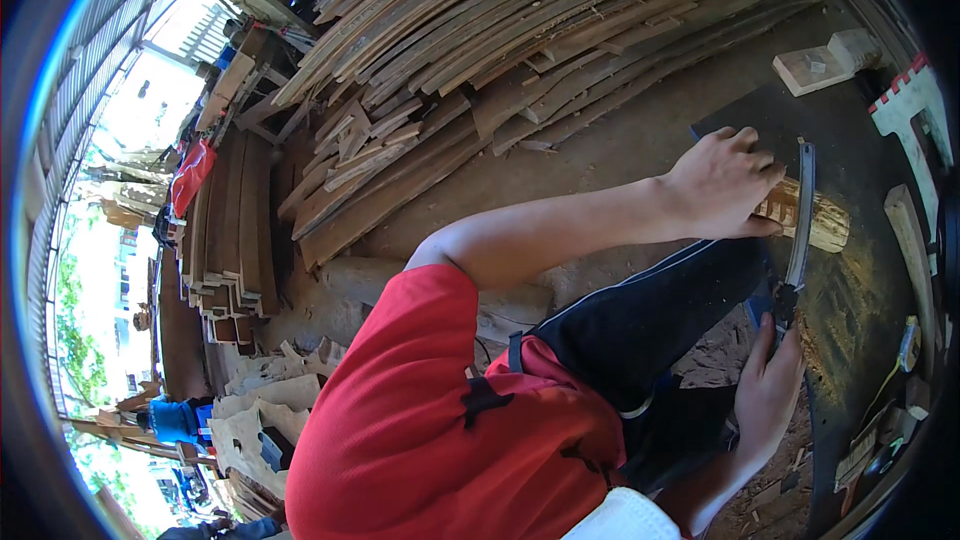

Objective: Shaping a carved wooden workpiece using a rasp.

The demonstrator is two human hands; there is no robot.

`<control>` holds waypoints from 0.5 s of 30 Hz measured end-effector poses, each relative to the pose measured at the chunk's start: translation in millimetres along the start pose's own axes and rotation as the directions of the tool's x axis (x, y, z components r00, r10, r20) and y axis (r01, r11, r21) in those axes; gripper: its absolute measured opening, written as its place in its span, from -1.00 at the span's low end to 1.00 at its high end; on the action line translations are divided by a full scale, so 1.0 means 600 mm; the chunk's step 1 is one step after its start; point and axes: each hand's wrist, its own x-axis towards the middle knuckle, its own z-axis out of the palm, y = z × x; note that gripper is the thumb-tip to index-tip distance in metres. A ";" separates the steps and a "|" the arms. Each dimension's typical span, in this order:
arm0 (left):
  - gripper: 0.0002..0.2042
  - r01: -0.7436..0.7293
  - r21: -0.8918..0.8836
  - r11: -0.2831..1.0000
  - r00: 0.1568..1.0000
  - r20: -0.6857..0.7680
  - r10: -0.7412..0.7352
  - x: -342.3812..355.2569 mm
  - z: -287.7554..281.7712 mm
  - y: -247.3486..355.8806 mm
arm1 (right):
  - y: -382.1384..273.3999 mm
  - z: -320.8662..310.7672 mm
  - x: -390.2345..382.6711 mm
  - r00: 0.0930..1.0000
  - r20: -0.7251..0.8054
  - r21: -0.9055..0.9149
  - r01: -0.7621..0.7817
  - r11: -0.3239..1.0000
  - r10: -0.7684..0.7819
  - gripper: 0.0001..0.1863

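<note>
My left hand (725, 185) is closed round the near end of a short, rough piece of wood (828, 224) on the dark bench top. My right hand (770, 370) grips the dark handle of a saw with a narrow metal frame (803, 202). The saw lies across the wood, just past my left fingers. Its cutting edge is hidden from above, so I cannot tell how deep it sits. Sawdust (850, 315) covers the bench beside the wood.
A pale wood block (825, 62) and a white-and-red handled tool (915, 125) lie at the bench's far side. A wooden strip (912, 260) and a tape measure (908, 345) are along its edge. Long boards (560, 30) are stacked behind; my bent leg (660, 295) is close to the bench.
</note>
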 end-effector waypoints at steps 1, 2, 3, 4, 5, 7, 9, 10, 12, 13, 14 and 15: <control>-0.29 0.000 0.001 1.000 1.000 0.001 0.000 0.000 0.004 0.000 | 0.004 0.001 0.003 1.000 0.001 0.001 0.000 1.000 0.000 -0.61; -0.30 -0.010 -0.001 1.000 1.000 -0.025 0.010 -0.001 0.005 -0.001 | 0.009 0.003 0.009 1.000 -0.013 -0.012 0.019 1.000 -0.019 -0.61; -0.30 -0.020 -0.003 1.000 0.998 -0.052 0.020 0.000 0.007 -0.002 | 0.009 0.004 0.013 0.999 -0.026 -0.026 0.038 0.999 -0.039 -0.61; -0.30 -0.018 0.002 1.000 0.998 -0.052 0.018 -0.001 0.009 -0.001 | 0.005 0.002 0.013 0.999 -0.026 -0.024 0.043 0.999 -0.043 -0.61; -0.32 -0.021 -0.013 1.000 0.999 -0.042 0.021 -0.002 0.008 0.002 | -0.002 0.000 0.013 1.000 -0.006 -0.028 0.013 1.000 -0.013 -0.60; -0.33 -0.019 -0.024 1.000 0.999 -0.033 0.018 0.001 0.005 0.009 | -0.004 -0.001 0.015 1.000 0.018 -0.032 -0.010 0.999 0.011 -0.60; -0.34 -0.041 -0.042 0.998 0.999 -0.023 0.040 0.007 0.006 0.018 | 0.007 -0.002 0.014 0.999 -0.021 0.000 0.031 1.000 -0.031 -0.59; -0.35 -0.060 -0.033 0.998 0.996 -0.070 0.058 0.006 0.007 0.021 | 0.010 -0.001 0.010 0.999 -0.017 0.000 0.039 0.999 -0.039 -0.59; -0.35 -0.062 -0.032 0.998 0.995 -0.079 0.059 0.007 0.012 0.023 | 0.011 0.002 0.006 0.992 -0.110 -0.062 0.049 0.997 -0.056 -0.60; -0.35 -0.069 -0.036 0.997 0.994 -0.086 0.065 0.008 0.013 0.023 | 0.008 -0.002 0.005 0.992 -0.110 -0.060 0.057 0.997 -0.063 -0.60; -0.36 -0.071 -0.040 0.997 0.993 -0.095 0.067 0.007 0.014 0.026 | 0.003 -0.010 0.001 0.994 -0.098 -0.095 0.038 0.995 -0.047 -0.60; -0.36 -0.067 -0.038 0.997 0.993 -0.095 0.063 0.007 0.014 0.024 | 0.000 -0.015 -0.001 0.996 -0.087 -0.130 0.019 0.991 -0.031 -0.60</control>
